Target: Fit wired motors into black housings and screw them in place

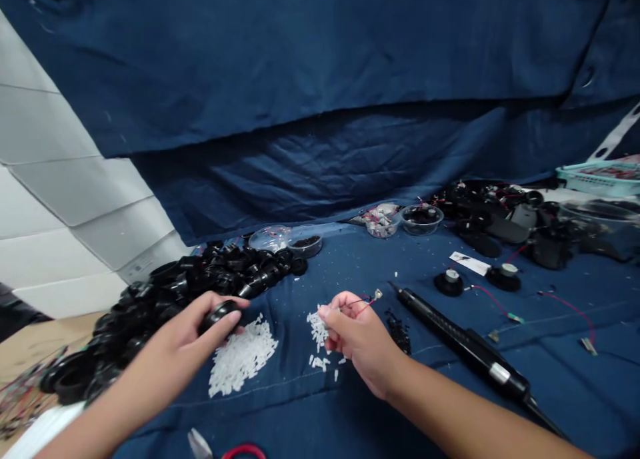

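Observation:
My left hand [203, 329] is closed around a round black plastic part [219, 314], held above the left pile of small white plastic pieces [243, 358]. My right hand [357, 332] pinches a small piece with thin red and black wires [367, 304]; its far end carries a small metallic connector [378, 294]. What sits between the right thumb and finger is mostly hidden. Just behind and below that hand lies a smaller group of white pieces [319, 332]. Black screws [399, 332] are heaped to its right, beside a black electric screwdriver [460, 339].
A large heap of black plastic parts [175, 286] covers the left side. Clear bowls of small parts [421, 219] stand at the back. Wired black units [449, 282] lie at right, near a turquoise basket [600, 179]. Red-handled cutters [244, 451] lie at the front edge.

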`<state>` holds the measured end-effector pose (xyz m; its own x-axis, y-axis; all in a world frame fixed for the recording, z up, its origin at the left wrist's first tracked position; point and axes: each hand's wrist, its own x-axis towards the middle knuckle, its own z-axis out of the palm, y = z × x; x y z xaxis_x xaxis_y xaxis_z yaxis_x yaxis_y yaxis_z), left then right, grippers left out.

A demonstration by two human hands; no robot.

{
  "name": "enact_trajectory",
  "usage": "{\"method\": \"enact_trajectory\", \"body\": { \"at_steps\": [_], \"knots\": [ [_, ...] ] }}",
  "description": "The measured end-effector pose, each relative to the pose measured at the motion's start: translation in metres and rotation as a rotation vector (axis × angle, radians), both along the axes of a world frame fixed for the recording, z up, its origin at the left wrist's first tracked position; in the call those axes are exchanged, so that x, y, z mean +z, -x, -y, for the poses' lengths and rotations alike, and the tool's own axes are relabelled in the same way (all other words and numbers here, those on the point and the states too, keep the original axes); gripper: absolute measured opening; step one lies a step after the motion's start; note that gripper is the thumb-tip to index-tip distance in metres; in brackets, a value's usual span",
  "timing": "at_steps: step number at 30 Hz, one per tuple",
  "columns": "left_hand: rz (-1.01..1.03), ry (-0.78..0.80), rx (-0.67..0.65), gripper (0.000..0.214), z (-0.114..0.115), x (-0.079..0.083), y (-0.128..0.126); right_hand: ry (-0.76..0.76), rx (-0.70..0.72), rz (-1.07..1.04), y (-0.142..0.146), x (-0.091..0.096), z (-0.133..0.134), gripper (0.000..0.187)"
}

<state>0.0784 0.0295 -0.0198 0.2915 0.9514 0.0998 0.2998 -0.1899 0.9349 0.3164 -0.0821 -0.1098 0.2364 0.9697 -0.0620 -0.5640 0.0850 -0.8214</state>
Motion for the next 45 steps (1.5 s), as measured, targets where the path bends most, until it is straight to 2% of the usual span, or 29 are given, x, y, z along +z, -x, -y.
{"method": "enact_trajectory", "body": {
  "at_steps": [1,2,4,6,9,12,18,23,26,33,36,39,42,45],
  "knots": [
    [0.048,0.097,-0.121,0.049,0.008,-0.003,-0.019,0.000,-0.012,-0.005,-0.001,0.000,0.000,0.057],
    [0.099,0.127,-0.160,0.050,0.016,-0.008,-0.036,0.003,-0.021,-0.003,-0.002,0.001,0.000,0.056],
    [0.192,0.156,-0.196,0.047,0.028,-0.025,-0.065,0.014,-0.042,0.014,-0.004,0.000,0.001,0.054],
    [0.284,0.193,-0.207,0.050,0.036,-0.044,-0.082,0.025,-0.060,0.033,-0.005,-0.001,0.004,0.051],
    [0.375,0.266,-0.197,0.062,0.044,-0.067,-0.088,0.026,-0.047,0.060,-0.005,-0.001,0.008,0.050],
    [0.435,0.325,-0.175,0.063,0.048,-0.079,-0.084,0.015,-0.031,0.101,-0.002,0.001,0.013,0.045],
    [0.520,0.345,-0.221,0.042,0.052,-0.086,-0.081,-0.055,-0.040,0.231,0.007,-0.001,0.018,0.029],
    [0.517,0.296,-0.247,0.041,0.056,-0.088,-0.078,-0.141,-0.123,0.444,0.008,-0.008,0.020,0.024],
    [0.458,0.286,-0.226,0.040,0.058,-0.088,-0.077,-0.152,-0.122,0.518,0.006,-0.010,0.021,0.026],
    [0.423,0.216,-0.183,0.053,0.071,-0.091,-0.078,-0.218,-0.173,0.512,0.010,-0.014,0.024,0.027],
    [0.438,0.184,-0.104,0.052,0.079,-0.094,-0.082,-0.276,-0.199,0.537,0.012,-0.017,0.024,0.028],
    [0.434,0.216,-0.031,0.051,0.086,-0.096,-0.083,-0.335,-0.210,0.575,0.011,-0.017,0.024,0.028],
    [0.405,0.184,-0.077,0.054,0.086,-0.098,-0.077,-0.301,-0.172,0.569,0.008,-0.012,0.024,0.026],
    [0.311,-0.059,-0.224,0.063,0.082,-0.099,-0.066,-0.135,0.001,0.325,0.002,-0.002,0.025,0.026]
  ]
}}
